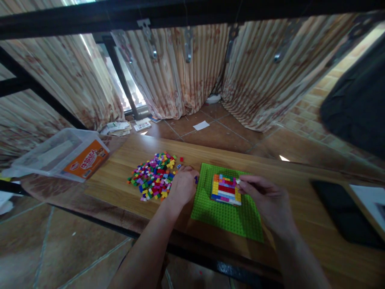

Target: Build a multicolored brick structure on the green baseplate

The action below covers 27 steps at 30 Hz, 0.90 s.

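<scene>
A green studded baseplate (225, 226) lies on the wooden board, carrying a low block of multicoloured toy bricks (226, 189) built up in rows. My right hand (267, 198) pinches a small white brick (238, 181) at the upper right corner of that block. Between the baseplate and a heap of loose bricks (156, 174), my left hand (184, 184) rests with its fingers curled downward. A dark purple brick (196, 180) shows at its right side; whether the fingers grip it is unclear. The left fingertips are largely hidden by the back of the hand.
A clear plastic tub (54, 150) with an orange label stands left of the wooden board (120, 192). On the right lie a black flat device (343, 210) and white paper (367, 200). A dark metal bar (192, 14) crosses above; curtains (198, 72) hang behind.
</scene>
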Each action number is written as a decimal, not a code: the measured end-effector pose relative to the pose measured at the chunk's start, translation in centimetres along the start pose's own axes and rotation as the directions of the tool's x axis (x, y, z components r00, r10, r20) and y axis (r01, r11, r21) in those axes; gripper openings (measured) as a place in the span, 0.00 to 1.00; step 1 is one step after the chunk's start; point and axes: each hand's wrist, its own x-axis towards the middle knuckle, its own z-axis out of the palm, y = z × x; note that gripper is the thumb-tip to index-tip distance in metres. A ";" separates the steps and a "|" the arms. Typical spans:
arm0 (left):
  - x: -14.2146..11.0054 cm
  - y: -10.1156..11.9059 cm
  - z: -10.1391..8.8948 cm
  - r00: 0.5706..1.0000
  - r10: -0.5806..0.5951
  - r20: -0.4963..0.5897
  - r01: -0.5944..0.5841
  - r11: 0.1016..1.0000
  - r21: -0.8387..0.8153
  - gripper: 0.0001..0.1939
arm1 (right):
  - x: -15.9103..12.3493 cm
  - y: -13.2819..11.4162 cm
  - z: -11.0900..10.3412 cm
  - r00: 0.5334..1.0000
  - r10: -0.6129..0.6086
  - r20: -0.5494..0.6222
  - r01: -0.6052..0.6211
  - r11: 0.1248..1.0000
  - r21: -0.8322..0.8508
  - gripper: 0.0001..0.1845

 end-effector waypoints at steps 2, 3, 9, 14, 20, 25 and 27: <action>0.0 0.1 0.2 1.000 -0.004 0.011 0.004 1.000 0.005 0.14 | -0.4 -0.4 0.6 0.999 -0.012 0.034 0.013 1.000 -0.005 0.08; 0.0 0.1 0.2 1.000 -0.010 0.012 0.010 1.000 0.013 0.14 | -0.8 -0.6 1.1 0.998 -0.016 0.060 0.017 1.000 -0.007 0.08; -0.2 -0.7 -0.7 0.987 -0.114 -0.111 0.096 0.984 -0.152 0.14 | -3.3 -1.2 6.3 0.931 -0.189 0.313 0.233 0.966 -0.110 0.07; -0.2 -2.0 -1.7 0.966 -0.230 -0.118 0.129 0.824 -0.551 0.10 | -4.1 0.1 10.7 0.883 -0.264 0.388 0.388 0.875 -0.289 0.13; -0.6 -1.7 -2.8 0.963 -0.271 -0.007 0.136 0.505 -0.852 0.10 | -3.8 1.5 11.7 0.907 -0.264 0.328 0.368 0.875 -0.313 0.12; -0.9 -1.0 -3.5 0.960 -0.243 0.141 0.208 0.279 -0.937 0.11 | -3.6 0.2 10.3 0.943 -0.272 0.190 0.319 0.902 -0.292 0.12; -1.0 -0.7 -3.7 0.958 -0.194 0.213 0.247 0.176 -0.953 0.12 | -3.3 -0.6 9.4 0.955 -0.267 0.130 0.294 0.910 -0.292 0.11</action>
